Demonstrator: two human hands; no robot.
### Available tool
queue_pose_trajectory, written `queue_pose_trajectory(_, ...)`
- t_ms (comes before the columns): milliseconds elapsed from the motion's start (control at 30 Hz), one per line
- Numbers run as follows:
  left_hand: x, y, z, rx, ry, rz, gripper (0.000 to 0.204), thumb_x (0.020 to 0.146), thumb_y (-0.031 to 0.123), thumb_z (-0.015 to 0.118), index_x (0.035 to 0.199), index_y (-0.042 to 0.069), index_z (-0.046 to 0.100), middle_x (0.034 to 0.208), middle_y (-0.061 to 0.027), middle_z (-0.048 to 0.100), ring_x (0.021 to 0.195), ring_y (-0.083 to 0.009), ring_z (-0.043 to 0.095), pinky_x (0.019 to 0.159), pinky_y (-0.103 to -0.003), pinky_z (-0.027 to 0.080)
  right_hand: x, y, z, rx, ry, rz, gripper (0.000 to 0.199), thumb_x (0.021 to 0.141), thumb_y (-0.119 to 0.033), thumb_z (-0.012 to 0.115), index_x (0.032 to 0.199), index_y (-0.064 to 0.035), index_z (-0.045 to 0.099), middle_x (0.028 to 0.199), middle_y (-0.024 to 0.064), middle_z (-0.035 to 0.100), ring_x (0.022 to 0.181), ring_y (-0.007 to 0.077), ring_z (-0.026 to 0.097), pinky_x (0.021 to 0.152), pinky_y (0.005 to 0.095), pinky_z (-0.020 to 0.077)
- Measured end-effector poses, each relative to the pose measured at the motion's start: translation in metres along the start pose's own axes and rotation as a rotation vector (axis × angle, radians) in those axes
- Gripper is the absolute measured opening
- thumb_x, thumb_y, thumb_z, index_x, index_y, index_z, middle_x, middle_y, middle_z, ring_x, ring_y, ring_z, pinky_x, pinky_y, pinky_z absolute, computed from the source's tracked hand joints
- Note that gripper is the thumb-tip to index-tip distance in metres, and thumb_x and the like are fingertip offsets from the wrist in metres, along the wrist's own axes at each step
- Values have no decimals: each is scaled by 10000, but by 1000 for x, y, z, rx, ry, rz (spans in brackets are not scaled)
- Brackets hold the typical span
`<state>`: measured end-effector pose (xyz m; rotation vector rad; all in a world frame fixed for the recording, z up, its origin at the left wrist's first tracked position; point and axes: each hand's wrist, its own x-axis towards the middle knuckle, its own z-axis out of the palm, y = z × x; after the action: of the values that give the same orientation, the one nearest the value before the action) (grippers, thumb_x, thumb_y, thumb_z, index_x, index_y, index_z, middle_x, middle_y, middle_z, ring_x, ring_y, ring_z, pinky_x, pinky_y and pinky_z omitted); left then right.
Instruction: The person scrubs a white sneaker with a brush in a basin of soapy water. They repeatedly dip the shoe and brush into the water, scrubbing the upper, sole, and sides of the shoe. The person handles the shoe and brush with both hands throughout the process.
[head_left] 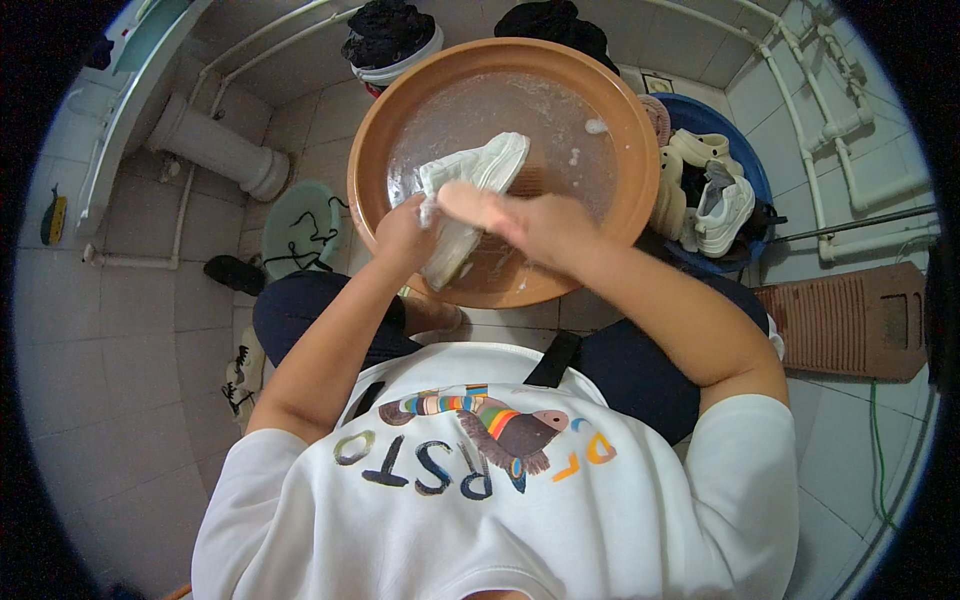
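Over a large orange-brown basin of cloudy, soapy water, a wet white sneaker is held at a tilt. My left hand is closed around its left side, with the fingers partly hidden. My right hand, smeared by motion, grips a pale tan brush with a rounded end. The brush lies across the middle of the sneaker, and white foam or bristles show at its tip. Most of its underside is hidden.
At the right, a blue tub holds several shoes beside a brown washboard. A pale green basin with dark laces stands left. Behind, a white bucket carries dark cloth. White pipes run along the wall.
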<state>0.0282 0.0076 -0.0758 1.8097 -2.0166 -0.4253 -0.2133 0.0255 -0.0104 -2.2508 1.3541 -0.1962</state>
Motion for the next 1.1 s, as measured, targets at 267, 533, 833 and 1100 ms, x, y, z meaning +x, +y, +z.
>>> queue_pose_trajectory(267, 6, 0, -6, -49, -146, -80, 365, 895, 346, 420, 1042, 45, 565, 917, -237, 601, 880, -391, 562, 765, -429, 437, 23, 32, -10, -169, 22, 140, 410, 881, -466, 374, 1235, -281, 465, 848, 189, 626, 772, 364, 609, 717, 452, 471)
queue_pose_trajectory(533, 4, 20, -22, -31, -174, -149, 370, 899, 346, 402, 1061, 53, 559, 922, -232, 603, 882, -395, 561, 780, -425, 433, 25, 41, -24, -142, 58, 151, 472, 883, -460, 265, 1230, -205, 458, 954, 223, 613, 876, 361, 607, 754, 466, 471)
queue_pose_trajectory(833, 1, 20, -19, -52, -189, -144, 365, 897, 360, 398, 1023, 63, 571, 884, -213, 613, 850, -356, 579, 747, -403, 448, 20, 22, -9, -51, 13, 56, 396, 867, -497, 399, 1199, -315, 516, 960, 173, 620, 863, 349, 600, 776, 441, 460)
queue_pose_trajectory(1100, 2, 3, -9, -25, -179, -102, 368, 896, 369, 406, 1011, 62, 575, 830, -210, 617, 803, -378, 580, 723, -417, 447, 13, 4, -9, -148, -134, 61, 427, 873, -494, 376, 1285, -385, 390, 970, 183, 615, 877, 357, 595, 789, 441, 461)
